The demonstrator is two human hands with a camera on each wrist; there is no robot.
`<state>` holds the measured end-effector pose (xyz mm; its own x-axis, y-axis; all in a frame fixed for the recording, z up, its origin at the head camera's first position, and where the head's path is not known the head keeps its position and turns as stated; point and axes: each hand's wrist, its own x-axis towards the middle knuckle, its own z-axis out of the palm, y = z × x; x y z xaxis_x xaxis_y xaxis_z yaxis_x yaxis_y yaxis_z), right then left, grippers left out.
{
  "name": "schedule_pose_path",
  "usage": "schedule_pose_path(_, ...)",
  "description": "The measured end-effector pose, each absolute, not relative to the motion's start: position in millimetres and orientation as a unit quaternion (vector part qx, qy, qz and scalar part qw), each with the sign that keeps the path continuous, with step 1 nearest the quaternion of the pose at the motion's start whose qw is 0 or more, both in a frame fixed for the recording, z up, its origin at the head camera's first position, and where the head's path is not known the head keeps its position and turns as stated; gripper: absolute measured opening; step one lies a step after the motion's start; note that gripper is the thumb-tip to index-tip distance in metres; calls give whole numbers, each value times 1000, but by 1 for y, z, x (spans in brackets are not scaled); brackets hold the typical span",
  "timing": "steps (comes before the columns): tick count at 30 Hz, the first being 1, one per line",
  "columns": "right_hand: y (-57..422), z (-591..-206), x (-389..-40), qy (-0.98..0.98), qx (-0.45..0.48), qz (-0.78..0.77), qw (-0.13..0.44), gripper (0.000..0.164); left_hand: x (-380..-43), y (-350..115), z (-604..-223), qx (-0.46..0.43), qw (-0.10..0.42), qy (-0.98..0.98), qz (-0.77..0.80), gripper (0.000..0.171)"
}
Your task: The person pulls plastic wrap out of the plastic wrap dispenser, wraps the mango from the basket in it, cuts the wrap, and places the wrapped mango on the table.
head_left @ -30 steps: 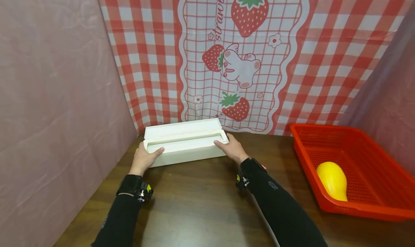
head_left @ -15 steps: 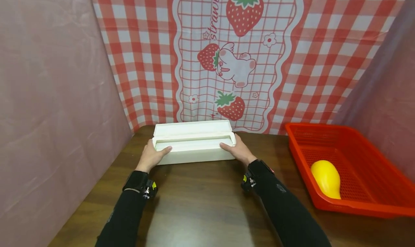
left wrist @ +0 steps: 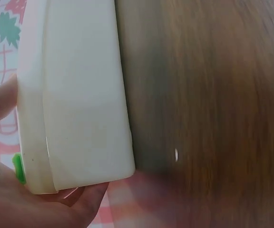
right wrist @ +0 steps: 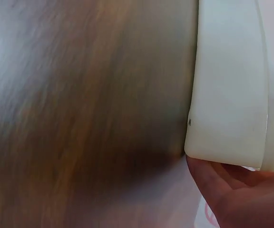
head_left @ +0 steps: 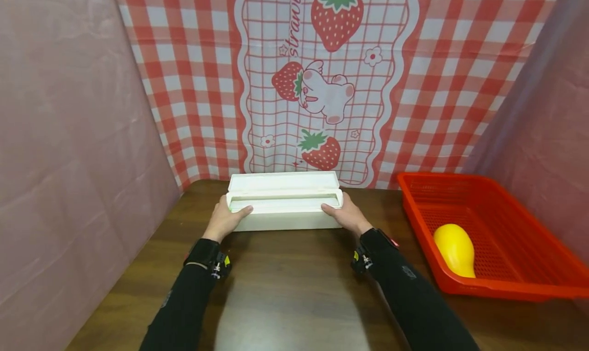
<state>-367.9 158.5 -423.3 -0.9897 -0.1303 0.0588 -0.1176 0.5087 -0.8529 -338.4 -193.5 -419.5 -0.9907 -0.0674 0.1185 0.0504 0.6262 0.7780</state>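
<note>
A long white plastic box [head_left: 285, 220] sits near the back of the table, its hinged lid [head_left: 284, 181] tipped back and a long slot showing along the top. My left hand [head_left: 224, 219] grips the left end, thumb on the top front edge and fingers round the end. At the opposite end my right hand [head_left: 348, 215] holds it the same way. In the left wrist view a small green piece [left wrist: 19, 168] shows at the box's end by the palm. Some fingertips are hidden behind the box. What lies inside the slot is hard to make out.
A red plastic basket [head_left: 520, 288] stands on the right of the wooden table [head_left: 290, 284], with a yellow rounded object [head_left: 454, 249] inside. A red-and-white checked cloth [head_left: 202, 85] hangs right behind the box. Pink cloth [head_left: 69, 151] walls off the left side.
Both hands have shifted the box to the right and turned it from a slant to nearly straight with the back cloth. The head view has swung slightly right.
</note>
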Motion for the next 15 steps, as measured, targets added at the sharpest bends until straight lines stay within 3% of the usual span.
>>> schedule_pose_path(15,193,-421,-361,890,-27,-454,-11,75,-357,-155,-422,-28,74,-893,-444,89)
